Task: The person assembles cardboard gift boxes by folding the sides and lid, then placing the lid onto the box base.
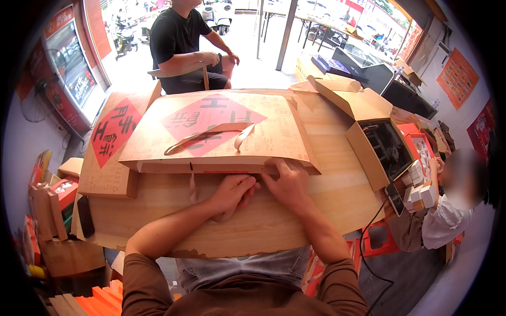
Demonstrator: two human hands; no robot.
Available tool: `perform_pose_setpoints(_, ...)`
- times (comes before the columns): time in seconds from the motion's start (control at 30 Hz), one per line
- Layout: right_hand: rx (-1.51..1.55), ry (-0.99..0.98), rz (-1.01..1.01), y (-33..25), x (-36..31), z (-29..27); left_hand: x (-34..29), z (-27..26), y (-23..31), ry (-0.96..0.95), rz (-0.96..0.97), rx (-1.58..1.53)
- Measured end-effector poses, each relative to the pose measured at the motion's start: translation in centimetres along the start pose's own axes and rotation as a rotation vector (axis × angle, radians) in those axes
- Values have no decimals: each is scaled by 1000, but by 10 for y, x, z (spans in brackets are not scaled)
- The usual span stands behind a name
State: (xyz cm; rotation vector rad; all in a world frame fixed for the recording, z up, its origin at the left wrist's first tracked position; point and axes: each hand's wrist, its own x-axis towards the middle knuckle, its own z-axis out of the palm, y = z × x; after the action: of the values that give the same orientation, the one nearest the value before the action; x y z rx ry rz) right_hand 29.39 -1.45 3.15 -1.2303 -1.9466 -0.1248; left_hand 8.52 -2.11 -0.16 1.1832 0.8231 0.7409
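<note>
1 paper bag [221, 139] lay flat on the table [334, 158]. Toward the table's near side, left hand [234, 190] curled, right hand [286, 183] bent-fingered against the bag; I couldn't tell what either gripped. Uneven pulling, I judged, could tear the paper.

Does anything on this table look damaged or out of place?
Yes, the wooden table itself: its near edge looks ragged, with dark, uneven patches, as though the surface were chipped or peeling. The paper bag lies flat, left hand and right hand at its opening; I see no clear tear or spill.
</note>
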Motion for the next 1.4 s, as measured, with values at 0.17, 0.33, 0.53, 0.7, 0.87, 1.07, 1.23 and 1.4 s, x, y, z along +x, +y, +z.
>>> perform_pose_setpoints(0.17,50,43,8,-2,0,3,6,-2,-2,87,-16,-125)
perform_pose_setpoints(0.33,65,25,-17,-8,1,2,12,5,-8,167,-11,-250)
perform_pose_setpoints(0.53,61,12,-58,-17,4,-2,12,8,-6,212,-38,-285)
perform_pose_setpoints(0.7,126,-54,-4,-17,0,0,14,6,-5,200,-35,-290)
perform_pose_setpoints(0.87,108,-28,-31,-16,-1,2,12,5,-7,137,9,-261)
perform_pose_setpoints(1.07,106,-16,-50,-16,0,2,10,9,-3,209,-1,-258)
perform_pose_setpoints(1.23,109,-38,-30,-15,0,0,13,4,-13,53,36,-70)
perform_pose_setpoints(1.4,93,-83,2,-12,-4,2,14,8,-15,40,121,-37)
